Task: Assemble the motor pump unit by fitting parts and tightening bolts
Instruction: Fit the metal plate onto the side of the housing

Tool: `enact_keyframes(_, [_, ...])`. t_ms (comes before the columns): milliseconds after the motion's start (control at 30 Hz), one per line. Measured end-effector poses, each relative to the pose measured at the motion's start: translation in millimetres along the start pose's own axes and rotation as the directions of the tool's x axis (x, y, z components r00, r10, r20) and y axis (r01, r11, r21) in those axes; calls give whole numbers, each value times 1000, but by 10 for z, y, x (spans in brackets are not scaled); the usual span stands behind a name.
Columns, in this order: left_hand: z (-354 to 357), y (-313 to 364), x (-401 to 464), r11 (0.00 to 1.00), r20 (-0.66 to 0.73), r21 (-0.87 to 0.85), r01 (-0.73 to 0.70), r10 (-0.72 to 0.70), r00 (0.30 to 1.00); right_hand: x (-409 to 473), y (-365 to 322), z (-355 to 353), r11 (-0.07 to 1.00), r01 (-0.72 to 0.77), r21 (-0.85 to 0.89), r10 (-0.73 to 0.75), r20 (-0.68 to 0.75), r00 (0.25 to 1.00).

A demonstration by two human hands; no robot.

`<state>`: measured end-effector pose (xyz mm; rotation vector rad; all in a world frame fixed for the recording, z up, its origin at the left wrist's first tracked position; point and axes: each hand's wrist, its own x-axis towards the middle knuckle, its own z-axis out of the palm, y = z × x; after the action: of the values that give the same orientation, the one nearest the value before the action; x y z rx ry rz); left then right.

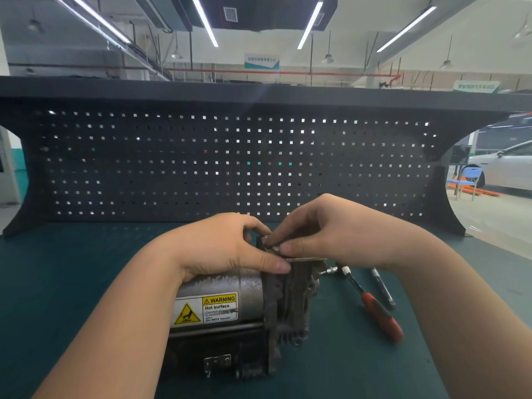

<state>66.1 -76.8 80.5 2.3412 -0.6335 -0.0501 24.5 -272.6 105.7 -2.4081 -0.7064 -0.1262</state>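
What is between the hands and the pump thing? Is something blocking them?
Nothing visible is in the way. The left hand already rests on top of the motor pump unit, and the right hand pinches a small metal part at the top of the unit.

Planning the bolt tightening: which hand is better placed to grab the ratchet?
Right hand: the ratchet lies just right of the pump, below that wrist. The left hand steadies the motor.
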Motion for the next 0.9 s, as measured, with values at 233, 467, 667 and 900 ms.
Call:
enact_keyframes(233, [-44, 5, -22, 1000, 49, 0, -10, 10, 999, 22, -1, 47, 1000, 5, -31, -6, -37, 999])
enact_keyframes(467, [-39, 17, -32, 999, 69, -48, -17, 20, 997, 18, 19, 12, 999, 4, 39, -1, -61, 998])
enact_keyframes(667, [-35, -27, 3, 998, 14, -68, -3, 4, 1000, 32, 65, 7, 997, 9, 83, -5, -55, 998])
enact_keyframes(900, [-17, -21, 34, 997, -52, -74, 7, -11, 999, 67, 149, -2, 987, 16, 159, 0, -97, 995])
